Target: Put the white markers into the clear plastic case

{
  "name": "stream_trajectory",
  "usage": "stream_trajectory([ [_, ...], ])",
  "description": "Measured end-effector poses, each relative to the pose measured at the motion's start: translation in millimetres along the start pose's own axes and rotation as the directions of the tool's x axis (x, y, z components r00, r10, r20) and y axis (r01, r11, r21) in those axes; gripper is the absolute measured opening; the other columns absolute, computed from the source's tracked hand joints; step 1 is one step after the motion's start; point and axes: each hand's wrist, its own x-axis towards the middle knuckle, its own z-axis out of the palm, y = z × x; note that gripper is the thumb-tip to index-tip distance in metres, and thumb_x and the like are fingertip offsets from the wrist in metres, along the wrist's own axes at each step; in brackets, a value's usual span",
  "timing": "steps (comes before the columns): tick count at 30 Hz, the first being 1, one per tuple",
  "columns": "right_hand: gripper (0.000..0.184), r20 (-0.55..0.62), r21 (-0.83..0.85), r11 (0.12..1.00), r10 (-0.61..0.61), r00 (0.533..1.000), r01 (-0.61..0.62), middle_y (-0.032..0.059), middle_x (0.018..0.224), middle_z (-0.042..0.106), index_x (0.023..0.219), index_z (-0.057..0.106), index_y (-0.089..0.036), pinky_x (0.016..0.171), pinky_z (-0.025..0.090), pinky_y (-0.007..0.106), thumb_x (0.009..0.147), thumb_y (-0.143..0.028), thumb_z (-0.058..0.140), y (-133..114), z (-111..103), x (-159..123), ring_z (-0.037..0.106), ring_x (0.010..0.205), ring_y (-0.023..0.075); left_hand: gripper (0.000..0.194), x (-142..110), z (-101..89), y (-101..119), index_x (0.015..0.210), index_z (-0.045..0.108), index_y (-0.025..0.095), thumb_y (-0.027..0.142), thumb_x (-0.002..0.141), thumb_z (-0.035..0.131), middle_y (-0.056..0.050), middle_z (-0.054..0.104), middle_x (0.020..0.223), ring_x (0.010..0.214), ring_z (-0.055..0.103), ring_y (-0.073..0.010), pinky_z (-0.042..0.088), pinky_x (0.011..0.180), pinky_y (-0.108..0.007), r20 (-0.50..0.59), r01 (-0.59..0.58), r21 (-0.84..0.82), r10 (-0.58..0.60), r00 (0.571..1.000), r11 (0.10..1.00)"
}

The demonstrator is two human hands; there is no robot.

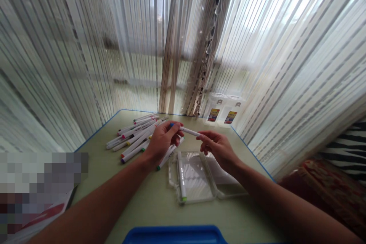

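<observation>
Both my hands hold one white marker (189, 131) with a blue cap end above the table. My left hand (162, 140) grips its capped left end with fingers curled. My right hand (217, 147) pinches the right end between thumb and fingers. Below them lies an open clear plastic case (200, 177) with one white marker (182, 177), green-tipped, inside along its left side. A pile of several white markers (134, 135) with coloured ends lies to the left, partly hidden by my left hand.
The pale green table (154, 202) has a blue edge and stands against striped sheer curtains. Two clear containers (223, 111) with labels stand at the back right. A blue tray rim (174, 234) shows at the near edge. A patterned cushion (328, 194) lies at right.
</observation>
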Motion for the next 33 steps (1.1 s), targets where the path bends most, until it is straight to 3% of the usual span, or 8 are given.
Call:
stream_trajectory([
  [3,0.030,0.046,-0.091,0.996,0.017,0.999,-0.013,0.0047,0.072,0.069,0.088,0.074,-0.015,0.042,0.044,0.021,0.070,-0.037,0.078,0,1,-1,0.060,0.050,0.0110,0.029,-3,2.1,4,0.095,0.067,0.012,0.034,0.077,0.071,-0.002,0.063,0.068,0.046,0.050,-0.0062,0.040,0.046,-0.020,0.052,-0.028,-0.035,0.030,0.998,0.999],
  [7,0.030,0.132,-0.184,0.981,-0.037,0.991,0.061,0.0011,0.059,0.064,0.089,0.075,-0.015,0.043,0.044,0.022,0.071,-0.039,0.077,1,2,-4,0.058,0.047,0.0114,0.033,-8,5.1,8,0.101,0.069,0.013,0.035,0.076,0.072,0.001,0.057,0.062,0.047,0.049,-0.0067,0.038,0.048,-0.021,0.155,-0.022,-0.059,0.031,0.987,0.998],
  [13,0.025,0.260,-0.261,0.952,-0.087,0.962,0.157,0.0010,0.062,0.066,0.093,0.075,-0.018,0.047,0.046,0.022,0.076,-0.035,0.075,1,3,-10,0.059,0.049,0.0115,0.034,-15,7.2,12,0.103,0.071,0.014,0.033,0.075,0.074,0.001,0.055,0.060,0.051,0.049,-0.0078,0.037,0.051,-0.023,0.291,0.047,-0.014,-0.041,0.956,0.999],
  [24,0.014,0.401,-0.310,0.923,-0.091,0.912,0.228,0.0041,0.075,0.070,0.089,0.072,-0.017,0.053,0.055,0.026,0.080,-0.028,0.070,-3,5,-20,0.062,0.057,0.0139,0.032,-11,3.1,11,0.107,0.071,0.017,0.034,0.080,0.069,0.003,0.048,0.060,0.054,0.043,-0.0062,0.034,0.053,-0.021,0.286,0.128,-0.076,-0.101,0.953,0.989],
  [33,0.020,0.377,-0.378,0.879,-0.139,0.916,0.289,0.0065,0.076,0.072,0.094,0.071,-0.015,0.051,0.053,0.026,0.082,-0.030,0.069,-1,3,-17,0.065,0.055,0.0150,0.035,-17,-0.2,13,0.107,0.072,0.016,0.031,0.076,0.073,0.001,0.052,0.060,0.052,0.042,-0.0063,0.030,0.051,-0.022,0.480,0.161,-0.006,-0.139,0.866,0.987],
])
